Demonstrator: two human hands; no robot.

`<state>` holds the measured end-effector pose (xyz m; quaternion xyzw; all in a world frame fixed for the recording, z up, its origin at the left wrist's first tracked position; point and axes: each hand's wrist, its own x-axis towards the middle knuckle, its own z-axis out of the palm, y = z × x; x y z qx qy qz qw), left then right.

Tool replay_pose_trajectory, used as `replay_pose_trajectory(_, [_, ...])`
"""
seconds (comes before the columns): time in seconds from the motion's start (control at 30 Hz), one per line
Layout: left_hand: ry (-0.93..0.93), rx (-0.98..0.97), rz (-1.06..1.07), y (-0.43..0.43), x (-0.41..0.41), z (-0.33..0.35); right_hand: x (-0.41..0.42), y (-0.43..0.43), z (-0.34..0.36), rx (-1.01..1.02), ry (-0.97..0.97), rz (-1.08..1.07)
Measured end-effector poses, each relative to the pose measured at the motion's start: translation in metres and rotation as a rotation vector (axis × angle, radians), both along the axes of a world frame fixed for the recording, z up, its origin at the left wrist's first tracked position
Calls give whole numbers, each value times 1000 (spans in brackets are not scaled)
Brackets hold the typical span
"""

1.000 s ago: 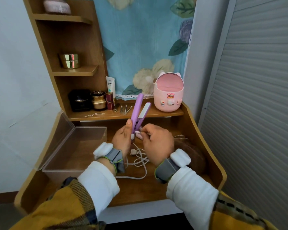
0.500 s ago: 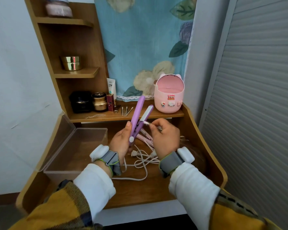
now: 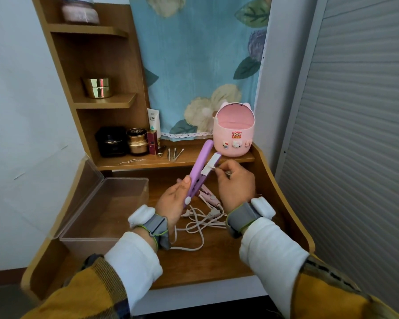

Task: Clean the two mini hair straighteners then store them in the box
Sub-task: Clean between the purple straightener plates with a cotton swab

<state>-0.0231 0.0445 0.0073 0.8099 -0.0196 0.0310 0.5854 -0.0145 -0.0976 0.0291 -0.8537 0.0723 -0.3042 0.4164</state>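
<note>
left grip (image 3: 171, 204) clasps the purple straightener (image 3: 199, 168) tilted above the surface (image 3: 217, 261); right grip (image 3: 236, 184) pinches what looks like a swab (image 3: 214, 168) against its plate. hard rubbing could twist it loose onto the pink straightener (image 3: 209, 198), well short of the box (image 3: 124, 179)

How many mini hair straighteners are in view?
2. The purple straightener is gripped by the left hand, while the right hand pinches a cotton swab against it. The pink straightener lies on the desk behind the hands, partly hidden.

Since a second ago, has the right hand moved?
Yes: right hand rose up the purple straightener, from its hinge end toward the shelf edge.
</note>
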Motion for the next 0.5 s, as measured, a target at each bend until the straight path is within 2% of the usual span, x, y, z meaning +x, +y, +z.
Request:
replay_pose_trajectory(0.03, [27, -64, 7, 1, 2, -2, 2, -1, -1, 114, 15, -6])
replay_pose_trajectory(0.13, [179, -431, -59, -1, 5, -2, 3, -3, -1, 367, 43, 67])
replay_pose_trajectory(0.27, [359, -688, -137, -10, 3, 2, -4, 8, 4, 688, 67, 354])
replay_pose_trajectory(0.37, [308, -749, -101, -14, 6, 4, -6, 12, 1, 753, 47, 451])
replay_pose_trajectory(0.43, [239, -831, -63, -14, 11, 8, -3, 12, -3, 784, 29, 423])
replay_pose_trajectory(0.5, [209, -905, -45, -13, 16, 16, -1, 7, -8, 636, 56, 295])
